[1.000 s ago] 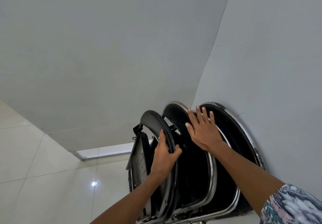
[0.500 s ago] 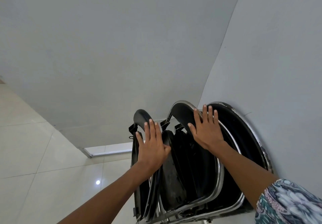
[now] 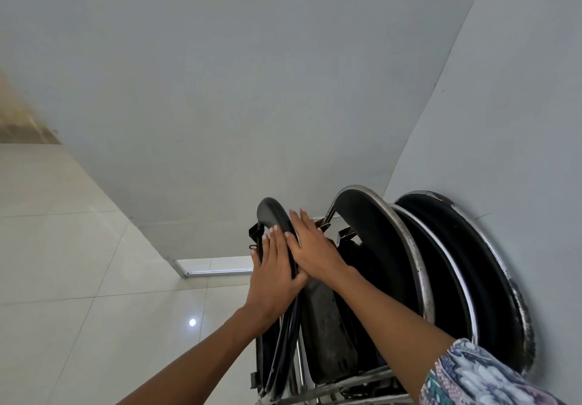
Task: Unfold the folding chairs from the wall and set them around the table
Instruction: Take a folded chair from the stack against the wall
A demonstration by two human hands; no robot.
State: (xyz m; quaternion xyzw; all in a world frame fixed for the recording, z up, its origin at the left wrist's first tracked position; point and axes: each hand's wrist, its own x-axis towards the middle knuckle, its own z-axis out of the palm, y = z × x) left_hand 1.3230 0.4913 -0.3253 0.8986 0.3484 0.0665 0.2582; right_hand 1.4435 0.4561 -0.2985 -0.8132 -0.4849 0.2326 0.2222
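Observation:
Several folded black chairs with chrome frames lean in a stack against the right wall. The front folded chair (image 3: 273, 214) stands slightly apart from the second chair (image 3: 378, 247) and the third chair (image 3: 472, 263), which rests against the wall. My left hand (image 3: 274, 274) lies flat on the left face of the front chair's curved back, with the thumb hooked over its edge. My right hand (image 3: 316, 252) presses flat on the right face of the same back. The chair top is clasped between both palms. No table is in view.
Grey walls meet in a corner (image 3: 387, 184) right behind the stack. Glossy cream floor tiles (image 3: 78, 263) spread out to the left. A white strip (image 3: 214, 266) runs along the base of the far wall. My patterned sleeve (image 3: 478, 376) shows at the lower right.
My right hand left the second chair's back and came over onto the front chair. My left hand slid down its left side. The front chair stands further from the stack.

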